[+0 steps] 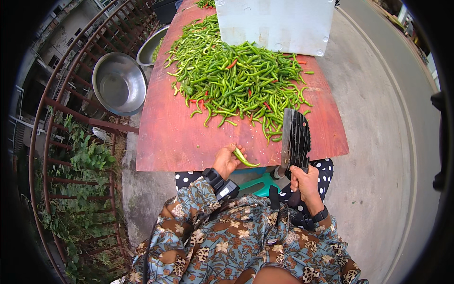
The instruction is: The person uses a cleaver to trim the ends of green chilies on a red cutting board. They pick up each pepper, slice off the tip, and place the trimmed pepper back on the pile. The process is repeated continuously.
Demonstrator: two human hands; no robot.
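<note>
My left hand (226, 161) is at the near edge of the red wooden tabletop (170, 142), holding a green chili pepper (245, 158) whose pale inside seems to show along one side. My right hand (305, 183) grips the handle of a cleaver (296, 138), its broad dark blade pointing away from me over the table's near right part. Beyond both hands lies a large heap of green chili peppers (244, 81) with a few red ones among them. Paler peppers (193, 44), some looking split, lie at the heap's far left side.
A white box (275, 25) stands on the table behind the heap. Left of the table are an empty steel basin (119, 83), a second basin (145, 49) with green pieces, and a rusty metal railing (67, 163). A green plastic stool (260, 184) shows below the table edge.
</note>
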